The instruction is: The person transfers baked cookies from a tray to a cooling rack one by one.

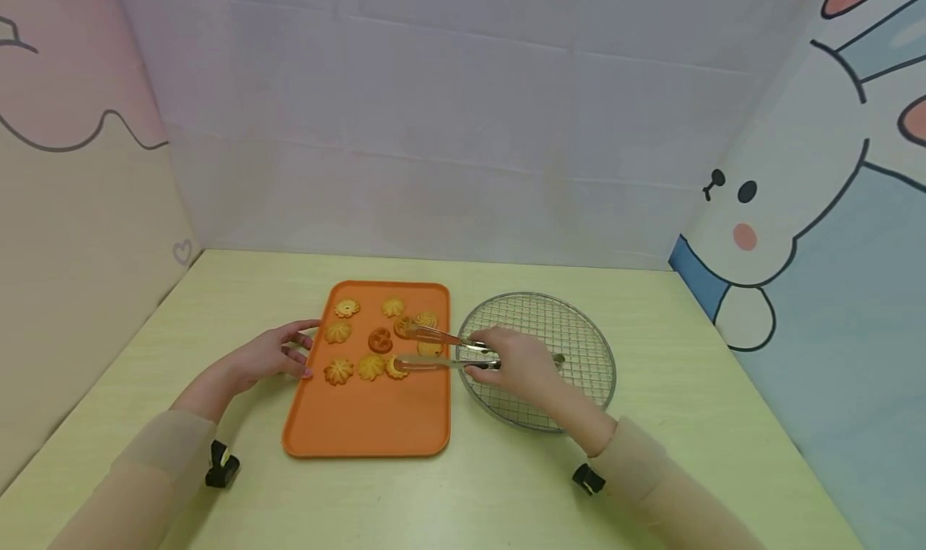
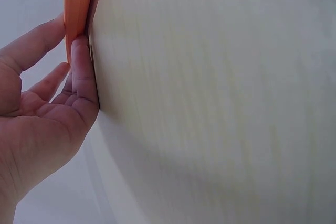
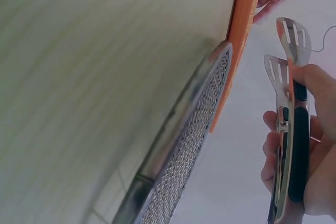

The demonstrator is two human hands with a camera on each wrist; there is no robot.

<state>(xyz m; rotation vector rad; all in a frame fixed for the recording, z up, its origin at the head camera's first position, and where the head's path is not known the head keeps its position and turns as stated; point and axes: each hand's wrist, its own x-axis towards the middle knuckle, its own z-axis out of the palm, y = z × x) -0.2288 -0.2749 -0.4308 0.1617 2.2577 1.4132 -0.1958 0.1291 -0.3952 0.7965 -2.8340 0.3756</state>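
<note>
Several golden cookies [image 1: 370, 366] lie on an orange tray [image 1: 362, 427], with a browner one [image 1: 379, 340] among them. My left hand [image 1: 271, 353] holds the tray's left edge; up close in the left wrist view, the thumb [image 2: 37, 43] touches the rim and a finger sits low against its side. My right hand [image 1: 524, 365] grips metal tongs [image 1: 452, 363] with dark handle pads. Their slotted tips are spread apart with nothing between them, raised over the tray's right half and overlapping some cookies in the head view.
Directly right of the tray stands a round wire rack [image 1: 586, 349], partly covered by my right hand and forearm. A pale wood-grain table [image 1: 506, 494] carries everything. A white cloth wall [image 1: 434, 132] rises behind, and a panel with a cartoon rabbit [image 1: 788, 212] borders the right.
</note>
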